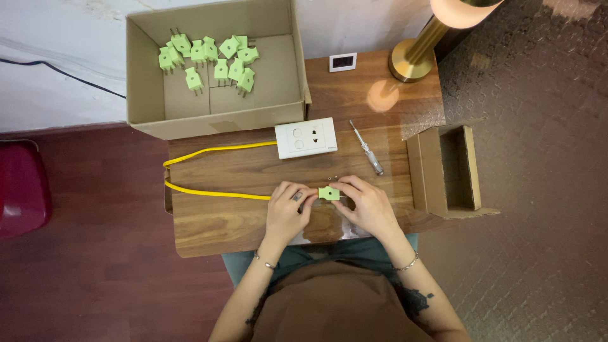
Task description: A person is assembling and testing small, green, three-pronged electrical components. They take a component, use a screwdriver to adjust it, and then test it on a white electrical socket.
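Note:
Both my hands meet over the middle of a small wooden table [215,221]. A light green plug [329,193] is pinched between the fingers of my right hand [367,206] and my left hand [288,209]. My left hand also grips the end of a yellow cable [209,192], which loops left and runs back to a white socket plate [306,137]. Two tiny screws [333,178] lie just above the plug.
A large open cardboard box [145,107] at the back holds several green plugs [209,58]. A screwdriver [367,149] lies right of the socket plate. A small open carton [430,171] sits at the right edge, a brass lamp base [411,60] behind it. A red object [22,190] stands on the floor, left.

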